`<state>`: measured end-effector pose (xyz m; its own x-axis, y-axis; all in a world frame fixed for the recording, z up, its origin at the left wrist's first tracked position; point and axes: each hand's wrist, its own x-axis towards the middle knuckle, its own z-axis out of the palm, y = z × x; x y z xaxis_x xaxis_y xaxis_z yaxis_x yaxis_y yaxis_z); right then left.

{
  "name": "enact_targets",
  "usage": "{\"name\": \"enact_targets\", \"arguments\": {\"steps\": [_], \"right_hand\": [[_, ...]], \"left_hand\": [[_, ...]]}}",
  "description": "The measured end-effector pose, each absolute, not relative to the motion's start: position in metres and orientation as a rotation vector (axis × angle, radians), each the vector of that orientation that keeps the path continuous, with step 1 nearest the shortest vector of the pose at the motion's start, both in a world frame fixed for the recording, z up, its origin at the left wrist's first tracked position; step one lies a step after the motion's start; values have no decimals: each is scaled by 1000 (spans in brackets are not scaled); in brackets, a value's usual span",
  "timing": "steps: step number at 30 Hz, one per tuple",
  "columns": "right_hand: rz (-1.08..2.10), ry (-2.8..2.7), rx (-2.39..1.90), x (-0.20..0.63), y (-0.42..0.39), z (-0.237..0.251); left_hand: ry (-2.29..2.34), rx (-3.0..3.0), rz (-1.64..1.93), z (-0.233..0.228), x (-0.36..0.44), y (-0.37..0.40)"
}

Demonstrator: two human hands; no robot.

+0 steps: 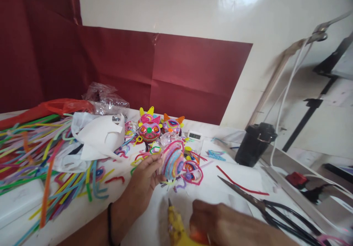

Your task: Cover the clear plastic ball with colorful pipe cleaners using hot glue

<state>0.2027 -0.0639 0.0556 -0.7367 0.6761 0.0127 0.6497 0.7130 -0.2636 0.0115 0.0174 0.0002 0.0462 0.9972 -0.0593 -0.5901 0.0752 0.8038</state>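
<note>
left hand [143, 181] pinching a striped piece [171, 162] between fingers and thumb, right hand [216, 218] curled round a yellow glue gun [176, 224], scissors [258, 203] nearby

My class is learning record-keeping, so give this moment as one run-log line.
left hand: holds striped piece | right hand: grips yellow glue gun | nozzle: apart from striped piece | scissors: on table

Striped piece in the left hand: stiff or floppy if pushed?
Striped piece seems fairly stiff: held at one side by the left hand, it doesn't visibly droop. Probably light, judging by that fingertip hold. Its fuzzy-looking surface suggests it may not slip easily.
</note>
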Motion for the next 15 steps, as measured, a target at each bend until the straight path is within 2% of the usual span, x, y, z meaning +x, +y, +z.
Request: {"name": "enact_targets", "arguments": {"steps": [5,11,15], "right_hand": [[781,-2423,-1292,230,-66,86],[906,-2175,-1257,227,-59,76],[835,-2162,-1270,220,-59,69]], "left_hand": [[773,765,1377,3,13,13],[810,874,1351,4,16,9],[837,886,1357,6,17,6]]}}
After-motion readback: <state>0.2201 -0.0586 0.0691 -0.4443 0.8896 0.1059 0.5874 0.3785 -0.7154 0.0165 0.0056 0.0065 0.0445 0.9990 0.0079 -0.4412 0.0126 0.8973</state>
